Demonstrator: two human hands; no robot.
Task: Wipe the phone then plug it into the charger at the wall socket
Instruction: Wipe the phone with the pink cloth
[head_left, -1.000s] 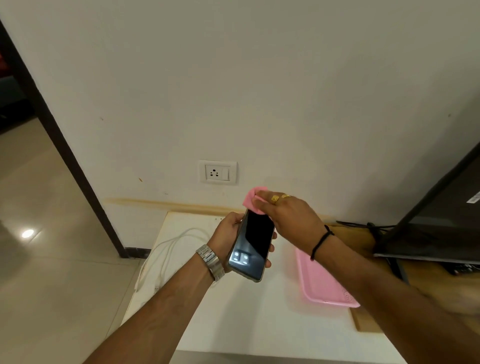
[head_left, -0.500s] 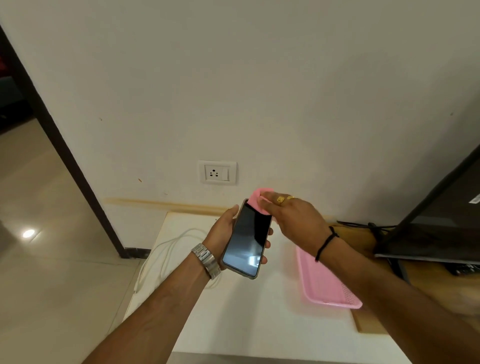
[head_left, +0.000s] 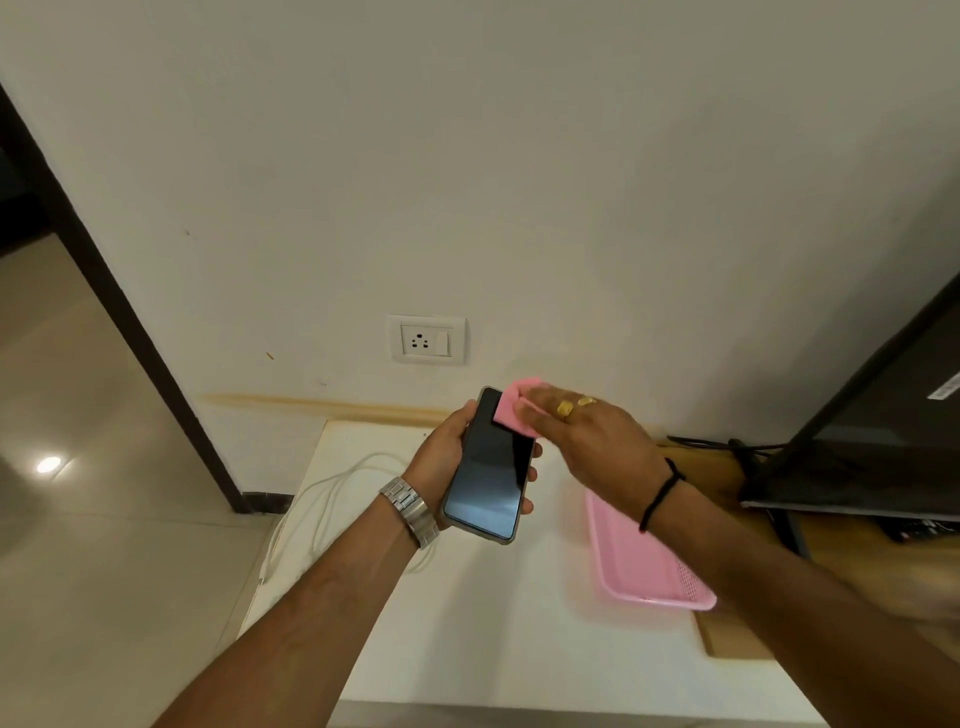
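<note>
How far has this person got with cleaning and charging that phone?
Done: the left hand holds the phone up off the table. In hand: the right hand presses a pink cloth against the top of the dark screen. Left: the wall socket is empty, the white cable lies loose on the table, nothing plugged in.

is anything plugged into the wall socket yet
No, empty. The wall socket shows bare pin holes, and the white cable lies loose on the table, not running up to it.
</note>
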